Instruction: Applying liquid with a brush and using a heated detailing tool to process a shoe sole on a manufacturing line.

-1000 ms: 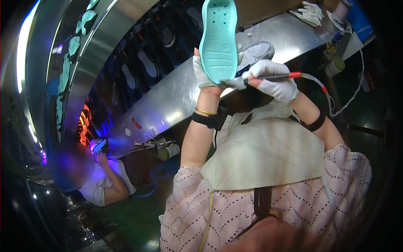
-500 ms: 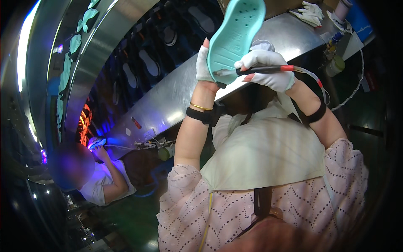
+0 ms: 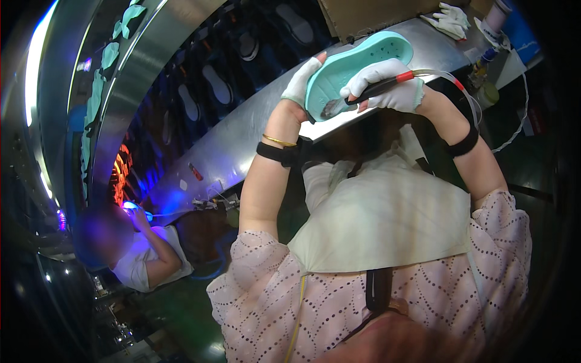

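A long metal desk (image 3: pixel 224 142) runs from near left to far right, with a brown cardboard box (image 3: pixel 381 13) at its far side. Above the desk, a turquoise shoe sole (image 3: pixel 339 77) slants, its holed end far right. The gloved left hand (image 3: pixel 301 80) clasps its left edge, some fingers hidden; the gloved right hand (image 3: pixel 390 88) pinches a slim black-handled tool (image 3: pixel 370 92), tip at the sole's near end.

Bench (image 3: pixel 233 148) and surroundings
Over it: shoe sole (image 3: pixel 348 66). Behind: shoes (image 3: pixel 216 85). Near right end: gloves (image 3: pixel 449 22). Before left end: co-worker (image 3: pixel 145 257).
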`<action>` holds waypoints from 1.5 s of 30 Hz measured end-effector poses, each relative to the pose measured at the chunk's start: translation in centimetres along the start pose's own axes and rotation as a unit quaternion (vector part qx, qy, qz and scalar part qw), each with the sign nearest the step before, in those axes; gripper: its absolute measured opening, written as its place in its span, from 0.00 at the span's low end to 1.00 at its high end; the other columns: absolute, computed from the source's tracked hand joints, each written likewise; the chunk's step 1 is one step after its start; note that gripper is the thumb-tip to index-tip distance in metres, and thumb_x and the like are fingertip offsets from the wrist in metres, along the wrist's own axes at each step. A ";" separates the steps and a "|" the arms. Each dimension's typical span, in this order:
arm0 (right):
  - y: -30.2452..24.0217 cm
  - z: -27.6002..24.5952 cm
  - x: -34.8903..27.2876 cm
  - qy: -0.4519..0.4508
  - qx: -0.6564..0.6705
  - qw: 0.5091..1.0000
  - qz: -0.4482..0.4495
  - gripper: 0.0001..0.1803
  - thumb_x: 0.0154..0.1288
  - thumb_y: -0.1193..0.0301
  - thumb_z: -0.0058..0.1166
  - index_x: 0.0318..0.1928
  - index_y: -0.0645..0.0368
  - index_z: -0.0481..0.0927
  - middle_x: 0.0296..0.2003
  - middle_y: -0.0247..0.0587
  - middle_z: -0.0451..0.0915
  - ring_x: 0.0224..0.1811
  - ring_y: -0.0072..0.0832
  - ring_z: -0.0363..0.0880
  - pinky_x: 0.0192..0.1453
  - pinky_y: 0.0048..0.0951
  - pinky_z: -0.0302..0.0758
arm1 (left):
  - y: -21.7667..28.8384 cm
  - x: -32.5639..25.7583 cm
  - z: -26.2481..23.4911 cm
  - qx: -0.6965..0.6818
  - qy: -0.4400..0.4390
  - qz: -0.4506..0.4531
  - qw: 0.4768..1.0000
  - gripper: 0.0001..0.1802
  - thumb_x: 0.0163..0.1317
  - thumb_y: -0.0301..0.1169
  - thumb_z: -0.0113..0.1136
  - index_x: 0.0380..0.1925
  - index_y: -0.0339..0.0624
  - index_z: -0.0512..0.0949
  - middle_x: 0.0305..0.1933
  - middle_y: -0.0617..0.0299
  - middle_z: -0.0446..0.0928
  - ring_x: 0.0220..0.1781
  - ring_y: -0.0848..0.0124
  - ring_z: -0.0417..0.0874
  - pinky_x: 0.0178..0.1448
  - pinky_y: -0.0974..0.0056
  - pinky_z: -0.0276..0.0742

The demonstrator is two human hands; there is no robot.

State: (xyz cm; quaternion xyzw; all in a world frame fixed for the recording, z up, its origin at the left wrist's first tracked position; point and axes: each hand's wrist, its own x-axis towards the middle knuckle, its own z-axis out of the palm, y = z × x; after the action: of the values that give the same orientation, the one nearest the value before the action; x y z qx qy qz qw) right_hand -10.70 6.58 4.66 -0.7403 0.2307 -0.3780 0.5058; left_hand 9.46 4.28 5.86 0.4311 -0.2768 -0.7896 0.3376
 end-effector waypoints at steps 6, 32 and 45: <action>0.3 -2.8 -0.1 -0.051 -0.024 0.998 0.023 0.14 0.42 0.86 0.63 0.32 0.60 0.81 0.34 0.39 0.81 0.38 0.27 0.79 0.46 0.26 0.77 | 0.0 0.2 -1.4 0.059 0.000 0.027 0.998 0.27 0.61 0.48 0.47 0.57 0.46 0.66 0.54 0.54 0.72 0.52 0.59 0.75 0.53 0.54 0.74; -0.2 5.1 1.8 0.169 0.062 0.983 0.038 0.02 0.58 0.78 0.55 0.30 0.63 0.76 0.30 0.35 0.78 0.34 0.19 0.75 0.41 0.22 0.72 | -4.4 0.6 -3.9 -0.420 -0.241 0.154 0.861 0.36 0.59 0.54 0.37 0.61 0.40 0.61 0.59 0.45 0.66 0.56 0.43 0.70 0.60 0.46 0.66; 0.3 5.5 4.9 0.311 0.037 0.950 -0.016 0.04 0.60 0.74 0.56 0.34 0.60 0.77 0.28 0.31 0.77 0.31 0.15 0.74 0.37 0.18 0.71 | -5.4 -0.4 -1.9 -0.300 -0.084 0.252 0.916 0.27 0.60 0.50 0.38 0.47 0.41 0.73 0.47 0.55 0.76 0.46 0.59 0.78 0.51 0.56 0.75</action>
State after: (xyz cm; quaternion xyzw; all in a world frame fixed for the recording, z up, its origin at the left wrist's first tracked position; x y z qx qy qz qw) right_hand -3.31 6.08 4.86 -0.5706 0.3503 -0.6056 0.4300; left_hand 9.65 7.68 1.21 0.1578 -0.1540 -0.7580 0.6139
